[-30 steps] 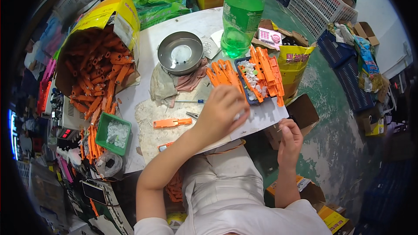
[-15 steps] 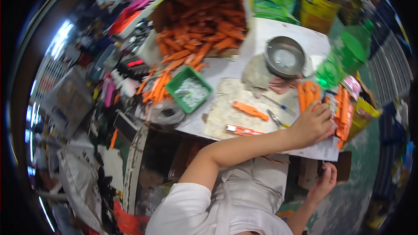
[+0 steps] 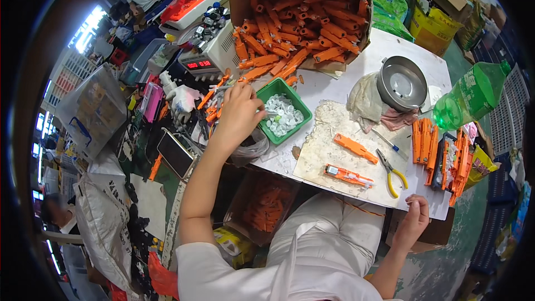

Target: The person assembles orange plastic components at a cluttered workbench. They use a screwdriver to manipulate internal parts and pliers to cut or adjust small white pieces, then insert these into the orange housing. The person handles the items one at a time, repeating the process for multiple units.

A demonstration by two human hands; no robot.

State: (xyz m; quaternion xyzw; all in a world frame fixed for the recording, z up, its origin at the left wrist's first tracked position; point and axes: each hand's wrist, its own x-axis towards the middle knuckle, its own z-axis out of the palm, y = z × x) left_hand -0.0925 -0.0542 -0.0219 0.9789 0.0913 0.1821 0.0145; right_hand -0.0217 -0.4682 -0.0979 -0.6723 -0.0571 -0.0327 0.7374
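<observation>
My left hand (image 3: 239, 112) is at the left rim of a small green tray (image 3: 298, 98) holding many small clear plastic pieces (image 3: 284, 116). Its fingers are bent together, and what they grip, if anything, does not show clearly. Near the table's front edge, my right hand (image 3: 411, 224) has its fingertips pinched together around something too small to name. On a worn pale mat (image 3: 315, 145) lie an orange plastic casing (image 3: 355, 148), a second orange casing with inner parts (image 3: 349, 175), yellow-handled pliers (image 3: 392, 174) and a pen-like tool (image 3: 385, 138).
A large yellow-rimmed bag (image 3: 365, 28) spills orange casings at the back. Right of the mat are a metal bowl (image 3: 402, 100) on a rag, stacked orange casings (image 3: 426, 142) and a green bottle (image 3: 473, 92). A power supply (image 3: 210, 53) and a phone (image 3: 175, 153) stand at the left.
My left hand has moved from the orange casings at the right across to the green tray. My right hand stays low by the table edge. The view has shifted.
</observation>
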